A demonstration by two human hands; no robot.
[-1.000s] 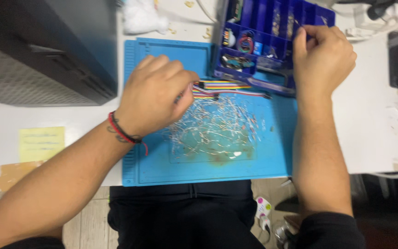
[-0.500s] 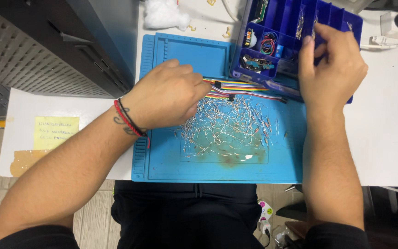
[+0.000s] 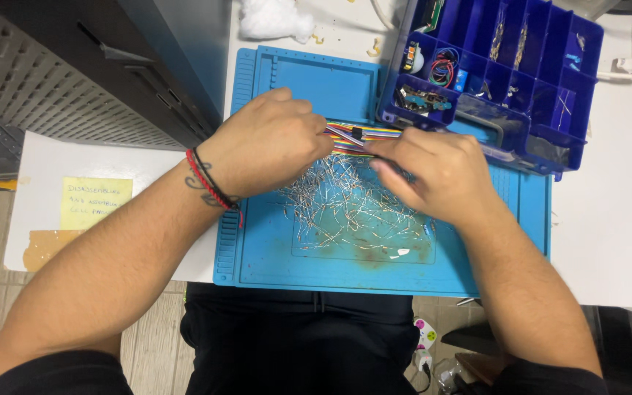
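Rainbow ribbon cable [image 3: 360,136] is pinched by left hand [image 3: 268,150] and right hand [image 3: 433,175]; a tug could scatter the loose pins [image 3: 345,205] off the mat [image 3: 316,80].

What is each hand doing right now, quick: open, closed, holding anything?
Left hand: closed on the flat multicoloured ribbon cable.
Right hand: fingers curled at the same cable, above the pile of thin metal pins; grip cannot be told.

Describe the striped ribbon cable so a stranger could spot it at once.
Find the blue work mat. At its upper middle, between the left hand and right hand, lies the ribbon cable. Unlike the loose silvery pins below, it is one flat rainbow-striped band.
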